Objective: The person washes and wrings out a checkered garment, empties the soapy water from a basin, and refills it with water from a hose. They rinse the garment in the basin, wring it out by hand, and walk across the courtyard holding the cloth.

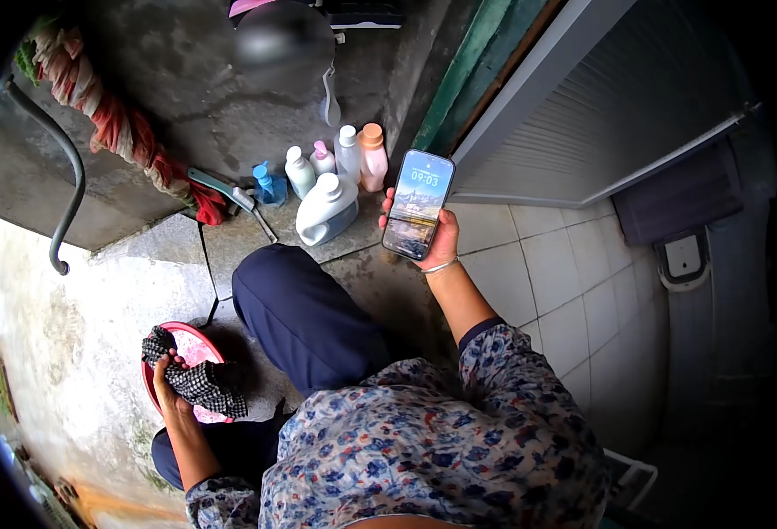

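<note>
A smartphone (418,204) with a lit screen reading 09:03 is held upright in my right hand (442,236), fingers wrapped round its edges. Down at the left, my left hand (171,379) grips a black-and-white checked cloth (203,385), which hangs over a red basin (149,381). Pinkish suds or a pattern show inside the basin. Part of the basin is hidden by the cloth and my hand.
By the wall stand a large white jug (325,212), several bottles (348,152), a small blue bottle (270,187) and a brush (256,214). A twisted red-and-white cloth (119,123) hangs at upper left, near a bent grey pipe (69,167). A grey door (582,115) stands at right.
</note>
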Demonstrator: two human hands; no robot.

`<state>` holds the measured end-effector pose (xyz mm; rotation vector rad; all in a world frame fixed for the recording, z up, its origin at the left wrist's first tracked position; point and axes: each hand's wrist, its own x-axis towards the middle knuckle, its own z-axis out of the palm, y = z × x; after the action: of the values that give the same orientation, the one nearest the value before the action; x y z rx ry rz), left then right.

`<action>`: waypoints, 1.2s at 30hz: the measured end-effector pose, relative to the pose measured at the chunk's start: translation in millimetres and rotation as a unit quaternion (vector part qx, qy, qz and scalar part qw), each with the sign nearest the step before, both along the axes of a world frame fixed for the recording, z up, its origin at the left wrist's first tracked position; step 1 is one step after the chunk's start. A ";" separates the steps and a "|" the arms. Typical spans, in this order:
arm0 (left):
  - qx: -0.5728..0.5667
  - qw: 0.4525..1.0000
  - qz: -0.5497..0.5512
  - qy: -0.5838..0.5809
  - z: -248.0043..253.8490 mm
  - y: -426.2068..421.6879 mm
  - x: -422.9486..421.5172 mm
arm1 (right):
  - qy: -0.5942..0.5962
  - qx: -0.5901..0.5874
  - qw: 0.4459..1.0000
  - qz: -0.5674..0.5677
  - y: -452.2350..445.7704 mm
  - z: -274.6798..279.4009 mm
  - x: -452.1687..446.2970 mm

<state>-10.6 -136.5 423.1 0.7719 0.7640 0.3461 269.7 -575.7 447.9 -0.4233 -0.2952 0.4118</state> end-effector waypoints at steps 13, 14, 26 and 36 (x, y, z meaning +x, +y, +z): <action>-0.036 0.999 -0.027 0.001 -14.9 9.4 1.7 | 0.020 0.037 0.999 0.032 -26.5 -12.4 -9.8; -0.030 0.999 -0.028 -0.004 -12.9 8.2 1.6 | 0.022 0.039 0.998 0.039 -27.3 -11.4 -9.2; -0.015 0.999 0.023 0.031 -2.1 2.8 -7.3 | 0.182 -0.321 0.920 -0.130 -62.1 -81.3 6.6; -0.018 0.998 0.049 0.034 4.2 -2.0 -20.8 | 0.164 -0.387 0.886 -0.195 -94.9 -127.4 16.4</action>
<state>-31.4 -138.5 427.4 0.7172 0.8730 0.3955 286.1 -670.6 320.5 -1.1619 0.3098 0.1803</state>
